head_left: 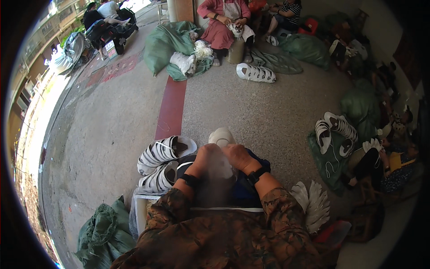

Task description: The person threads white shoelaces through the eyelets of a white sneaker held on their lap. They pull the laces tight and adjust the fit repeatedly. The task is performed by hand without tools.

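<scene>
A white shoe point(221, 136) sits over my lap, its rounded toe pointing away from me. My left hand point(207, 158) is closed at the left side of its upper, fingers bent inward. Opposite it, my right hand point(238, 157) grips the shoe's right side with curled fingers. Between the hands the shoe's middle is partly blurred, so any lace there cannot be made out. Dark blue cloth point(248, 190) lies under the shoe. Close by my left forearm, two stacks of nested white shoes with dark openings point(157, 154) rest by a white box point(141, 215).
Beside my right elbow hangs a bundle of white laces point(313, 204). A green sack point(107, 233) lies at lower left. More nested shoes point(342, 127) rest on green sacking at right, near a seated person. Ahead, another shoe stack point(255, 73) lies before a seated co-worker point(228, 22).
</scene>
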Tool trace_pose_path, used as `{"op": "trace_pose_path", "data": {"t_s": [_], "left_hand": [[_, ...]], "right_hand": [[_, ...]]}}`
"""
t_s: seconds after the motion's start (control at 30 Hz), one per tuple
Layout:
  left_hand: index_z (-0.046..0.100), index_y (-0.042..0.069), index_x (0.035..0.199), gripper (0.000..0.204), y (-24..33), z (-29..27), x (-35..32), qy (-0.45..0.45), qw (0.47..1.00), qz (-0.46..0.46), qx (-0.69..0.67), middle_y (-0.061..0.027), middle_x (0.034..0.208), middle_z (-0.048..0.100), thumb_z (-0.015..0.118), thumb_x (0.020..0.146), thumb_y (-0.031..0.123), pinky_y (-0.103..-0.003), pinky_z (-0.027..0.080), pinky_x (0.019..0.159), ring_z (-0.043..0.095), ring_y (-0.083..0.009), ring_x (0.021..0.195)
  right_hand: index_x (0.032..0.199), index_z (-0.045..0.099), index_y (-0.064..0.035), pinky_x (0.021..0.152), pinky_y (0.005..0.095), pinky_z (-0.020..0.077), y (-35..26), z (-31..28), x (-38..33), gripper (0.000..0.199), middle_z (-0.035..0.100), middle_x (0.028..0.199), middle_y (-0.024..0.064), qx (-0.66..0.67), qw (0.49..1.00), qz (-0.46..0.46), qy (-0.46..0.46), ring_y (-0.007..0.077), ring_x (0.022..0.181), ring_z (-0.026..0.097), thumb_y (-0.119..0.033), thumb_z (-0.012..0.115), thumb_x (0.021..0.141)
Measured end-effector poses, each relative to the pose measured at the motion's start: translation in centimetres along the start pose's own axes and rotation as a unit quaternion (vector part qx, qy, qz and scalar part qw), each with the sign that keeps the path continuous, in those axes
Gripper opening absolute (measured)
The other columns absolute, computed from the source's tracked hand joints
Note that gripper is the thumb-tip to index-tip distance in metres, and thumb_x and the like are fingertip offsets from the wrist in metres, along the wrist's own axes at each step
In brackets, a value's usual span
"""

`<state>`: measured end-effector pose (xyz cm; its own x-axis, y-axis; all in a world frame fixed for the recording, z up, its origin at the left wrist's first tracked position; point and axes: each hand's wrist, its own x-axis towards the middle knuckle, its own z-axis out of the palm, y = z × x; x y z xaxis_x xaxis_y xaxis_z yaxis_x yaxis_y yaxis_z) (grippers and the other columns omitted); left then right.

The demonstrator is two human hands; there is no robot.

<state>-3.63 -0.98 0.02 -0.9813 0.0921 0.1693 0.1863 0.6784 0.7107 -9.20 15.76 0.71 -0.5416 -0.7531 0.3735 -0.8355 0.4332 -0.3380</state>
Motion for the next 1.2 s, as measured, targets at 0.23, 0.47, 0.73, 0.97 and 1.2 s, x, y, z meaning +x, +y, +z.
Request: {"op": "trace_pose_path", "data": {"t_s": [0.23, 0.47, 0.73, 0.97, 1.2], "left_hand": [[0.063, 0.002, 0.082, 0.010, 0.0, -1.1, -0.7, 0.006, 0.998, 0.024, -0.065, -0.0072, 0.074, 0.063, 0.066, 0.077, 0.010, -0.029, 0.048, 0.064, 0.058, -0.0123, 0.068], [0.065, 0.006, 0.083, 0.012, -1.6, 1.2, -0.1, 0.021, 0.993, -0.052, -0.108, -0.0101, 0.076, 0.066, 0.065, 0.075, 0.015, -0.035, 0.050, 0.065, 0.064, -0.0230, 0.070], [0.066, 0.008, 0.085, 0.015, -1.2, -0.6, -1.1, 0.012, 0.997, -0.025, -0.077, -0.0132, 0.078, 0.066, 0.064, 0.074, 0.018, -0.038, 0.050, 0.067, 0.064, -0.0293, 0.073], [0.068, 0.006, 0.080, 0.013, -2.3, -5.2, -3.2, -0.017, 0.996, -0.044, -0.077, -0.0130, 0.075, 0.066, 0.066, 0.075, 0.018, -0.037, 0.050, 0.067, 0.064, -0.0287, 0.072], [0.068, 0.002, 0.082, 0.017, -8.2, -11.9, -7.9, 0.020, 0.990, -0.050, -0.127, -0.0132, 0.074, 0.066, 0.071, 0.074, 0.016, -0.032, 0.049, 0.063, 0.064, -0.0213, 0.067]], "right_hand": [[0.077, 0.052, -0.0051, 0.059, 0.0422, 0.0495, 1.0, -0.6, -0.3, 0.002, 0.058, 0.071, 0.0166, 0.016, 1.000, -0.003, -0.027, 0.0367, 0.068, 0.060, -0.006, 0.054, 0.078], [0.083, 0.052, -0.0009, 0.061, 0.0432, 0.0462, 0.1, -3.0, -1.5, 0.009, 0.059, 0.075, 0.0213, 0.199, 0.970, 0.137, -0.024, 0.0406, 0.074, 0.059, -0.006, 0.058, 0.079], [0.075, 0.053, -0.0007, 0.058, 0.0454, 0.0455, 0.4, -0.1, -0.4, 0.010, 0.056, 0.069, 0.0235, 0.076, 0.993, 0.080, -0.036, 0.0426, 0.071, 0.058, -0.008, 0.057, 0.080], [0.069, 0.049, -0.0022, 0.054, 0.0465, 0.0428, 2.9, -3.5, -3.1, 0.014, 0.053, 0.064, 0.0222, -0.086, 0.988, 0.118, -0.049, 0.0415, 0.065, 0.057, -0.007, 0.054, 0.082], [0.104, 0.055, 0.0052, 0.078, 0.0440, 0.0451, 19.5, -14.7, -25.0, 0.020, 0.059, 0.104, 0.0236, -0.260, 0.882, 0.382, 0.093, 0.0390, 0.096, 0.057, -0.007, 0.045, 0.091]]}}
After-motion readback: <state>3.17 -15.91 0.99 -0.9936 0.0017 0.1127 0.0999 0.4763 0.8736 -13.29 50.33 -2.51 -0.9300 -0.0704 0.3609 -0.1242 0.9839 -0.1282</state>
